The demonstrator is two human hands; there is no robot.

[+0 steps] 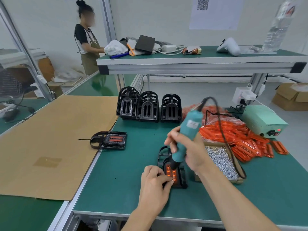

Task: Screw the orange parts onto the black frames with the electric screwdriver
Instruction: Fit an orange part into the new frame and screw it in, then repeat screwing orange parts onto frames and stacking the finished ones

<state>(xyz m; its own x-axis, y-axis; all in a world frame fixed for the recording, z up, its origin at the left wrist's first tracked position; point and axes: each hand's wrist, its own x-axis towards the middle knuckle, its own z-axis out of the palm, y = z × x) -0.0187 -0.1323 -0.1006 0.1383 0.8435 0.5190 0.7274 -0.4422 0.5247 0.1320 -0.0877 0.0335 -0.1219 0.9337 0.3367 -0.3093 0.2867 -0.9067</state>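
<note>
Right hand [185,150] wraps its curled fingers round the teal, cylindrical electric screwdriver [186,135], gripping the lower half of the barrel. Tool tilted, top leaning up and to the right, black nose pointing down onto the work. A dark cable [223,130] loops from the tool's upper end and trails down over the right side of the bench.

Directly under the tool's nose, on the green bench mat [126,180], lies the black plastic frame [180,177] being worked on, flat, with a translucent orange slotted part [170,172] seated in it. The tip meets the upper end of the orange part; exact contact point is hidden by the nose.

Left hand [155,182] sits at the near-left edge of that frame, fingers curled, fingertips pinching or pressing the frame's lower corner beside the orange part. So the frame lies between the two hands: left holds it down, right is above it.

To the left, at the mat's edge by the brown cardboard sheet [50,144], one black frame fitted with an orange part [109,140] lies flat. Behind, three stacks of empty black frames [148,105] stand in a row. Right of the work: a shallow box of small silver screws [221,162], touching the right forearm's side, and beyond it a heap of loose orange parts [241,139] spilling from a clear bag. Pale green power unit [263,120] at far right, red lamp lit.
</note>
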